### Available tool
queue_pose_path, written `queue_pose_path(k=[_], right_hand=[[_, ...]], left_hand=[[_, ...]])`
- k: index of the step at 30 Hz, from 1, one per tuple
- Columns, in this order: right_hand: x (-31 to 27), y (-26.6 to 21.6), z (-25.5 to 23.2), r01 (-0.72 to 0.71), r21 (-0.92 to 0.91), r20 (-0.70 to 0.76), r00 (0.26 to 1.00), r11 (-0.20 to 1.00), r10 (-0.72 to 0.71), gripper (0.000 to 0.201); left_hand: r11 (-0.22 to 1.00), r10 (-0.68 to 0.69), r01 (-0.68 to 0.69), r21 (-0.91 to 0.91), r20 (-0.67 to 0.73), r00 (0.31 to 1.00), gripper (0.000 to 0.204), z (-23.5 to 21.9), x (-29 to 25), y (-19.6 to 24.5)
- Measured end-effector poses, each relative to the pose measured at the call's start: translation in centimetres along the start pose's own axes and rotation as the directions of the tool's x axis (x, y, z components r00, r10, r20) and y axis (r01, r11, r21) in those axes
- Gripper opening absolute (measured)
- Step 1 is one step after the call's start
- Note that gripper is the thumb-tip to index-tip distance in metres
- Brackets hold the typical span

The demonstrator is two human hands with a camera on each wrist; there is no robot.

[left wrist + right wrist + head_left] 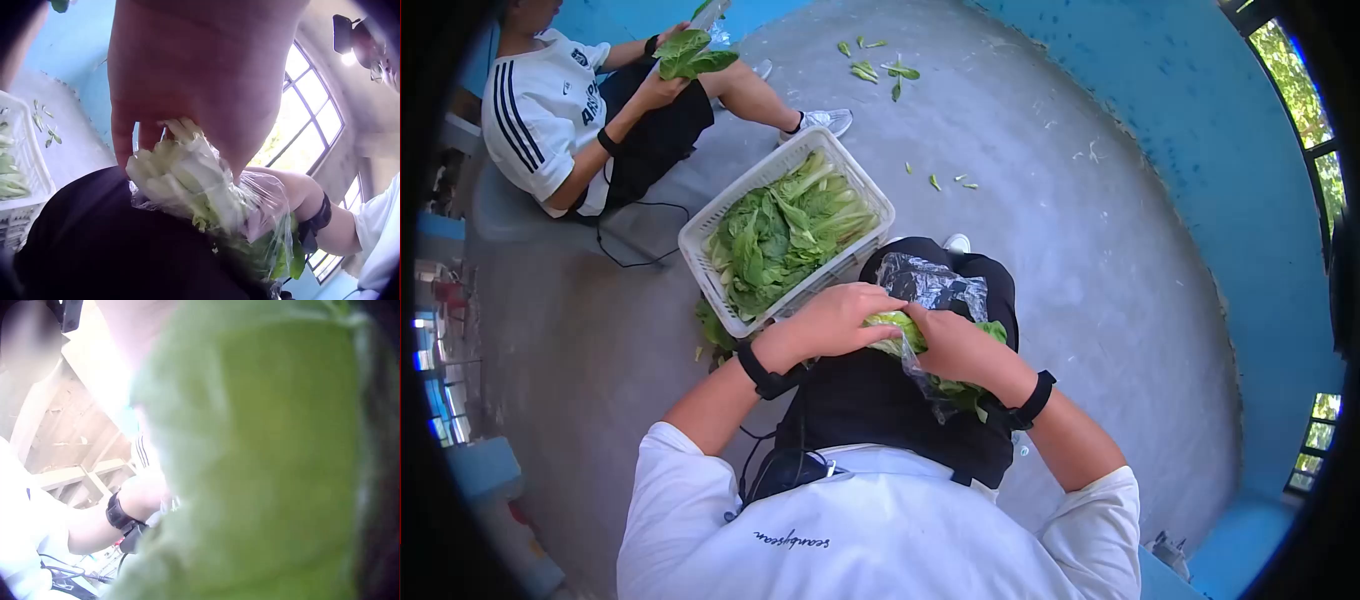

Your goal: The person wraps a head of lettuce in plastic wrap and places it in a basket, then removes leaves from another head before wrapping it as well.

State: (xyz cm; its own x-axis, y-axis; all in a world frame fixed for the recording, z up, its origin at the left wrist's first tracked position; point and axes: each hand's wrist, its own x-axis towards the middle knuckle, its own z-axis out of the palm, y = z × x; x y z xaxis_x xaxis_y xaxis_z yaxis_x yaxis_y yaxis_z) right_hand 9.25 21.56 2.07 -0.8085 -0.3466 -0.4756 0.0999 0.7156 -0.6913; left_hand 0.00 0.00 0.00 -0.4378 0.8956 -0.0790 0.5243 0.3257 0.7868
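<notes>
A bunch of leafy greens (pixel 181 172) with pale stems lies over the lap, partly wrapped in a clear plastic bag (pixel 930 283). My left hand (pixel 845 318) grips the stem end, its fingers curled over it in the left wrist view. Beside it, my right hand (pixel 960 347) holds the bunch through the plastic, its thumb close to the left fingertips. Green leaves (pixel 965 393) stick out below the right hand. One large blurred leaf (pixel 269 450) fills much of the right wrist view and hides the right fingers there.
A white plastic basket (pixel 692 240) full of leafy greens stands on the floor at front left. Another person (pixel 550 110) sits beyond it, holding greens (pixel 690 58). Loose leaf scraps (pixel 897 72) lie on the grey floor, and a blue wall (pixel 1200 180) curves along the right.
</notes>
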Motion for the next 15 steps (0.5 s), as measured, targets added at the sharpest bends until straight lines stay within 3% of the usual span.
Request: queue_pose_path(k=[5,8,11,15], right_hand=[[0.6,1.0,0.3,0.148,-0.037,-0.176,0.973,0.988,-0.152,0.055],[-0.9,-1.1,0.9,0.029,-0.335,-0.273,0.954,0.942,-0.126,0.057],[-1.1,-0.5,0.0,0.024,-0.288,-0.185,0.98,0.957,-0.08,0.066],[-2.0,1.5,-2.9,0.15,-0.049,-0.075,0.985,0.987,-0.153,0.063]], left_hand=[[0.999,0.044,-0.045,-0.014,-0.036,0.998,0.04,-0.1,0.6,-1.2],[0.999,0.034,-0.035,-0.008,-0.026,0.999,0.039,0.4,-0.1,-1.4],[0.999,0.011,-0.012,-0.031,-0.022,1.0,0.036,0.5,-0.2,-1.2],[0.999,0.04,-0.041,-0.02,-0.044,0.998,0.034,0.6,-0.1,-1.1]])
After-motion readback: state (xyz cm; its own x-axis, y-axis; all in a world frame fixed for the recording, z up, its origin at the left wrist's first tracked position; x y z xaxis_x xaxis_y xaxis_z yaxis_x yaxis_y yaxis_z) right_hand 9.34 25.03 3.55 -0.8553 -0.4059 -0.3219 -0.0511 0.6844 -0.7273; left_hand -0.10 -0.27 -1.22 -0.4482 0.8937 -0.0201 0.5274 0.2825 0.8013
